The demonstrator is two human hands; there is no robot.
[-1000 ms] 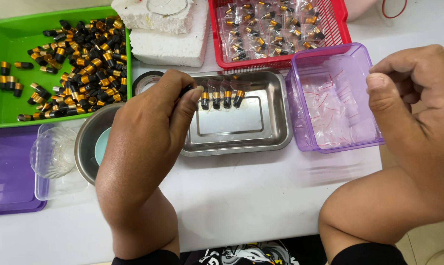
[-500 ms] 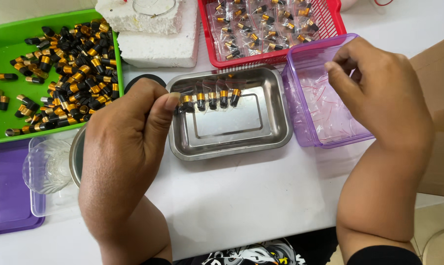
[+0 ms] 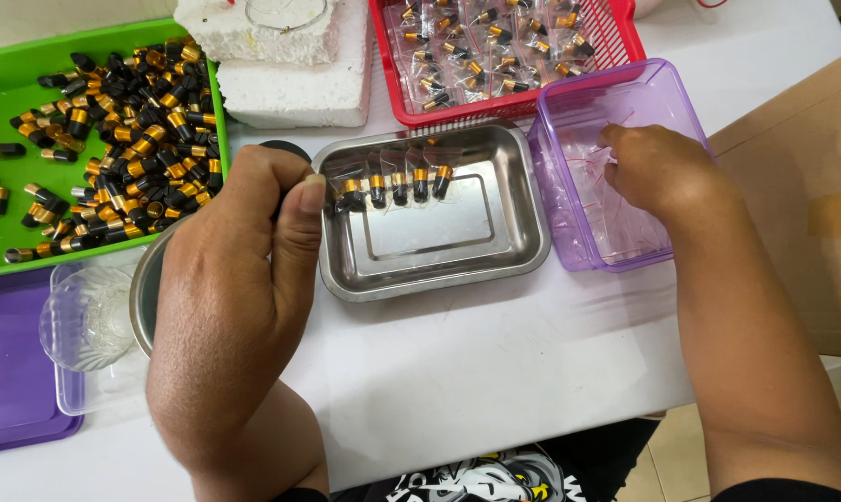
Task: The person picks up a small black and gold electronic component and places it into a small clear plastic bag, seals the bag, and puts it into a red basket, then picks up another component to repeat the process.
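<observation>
My left hand (image 3: 239, 279) is curled into a fist at the left rim of a steel tray (image 3: 495, 251); what it holds, if anything, is hidden. A row of several black-and-gold capsules in small clear bags (image 3: 397, 184) lies in the tray, just right of my thumb. My right hand (image 3: 657, 172) reaches down into a purple transparent box (image 3: 569, 214) of empty clear bags, fingers dipped among them; I cannot tell if it grips one.
A green tray (image 3: 2, 256) with several loose black-and-gold capsules sits at the left. A red basket (image 3: 625, 37) of bagged capsules and a white foam block (image 3: 281, 84) stand behind. A clear cup (image 3: 86, 321), a purple lid (image 3: 11, 372) and a cardboard box (image 3: 801, 214) flank the table.
My right hand has moved from above the purple box down into it among the bags. My left hand has stayed by the steel tray's left rim.
</observation>
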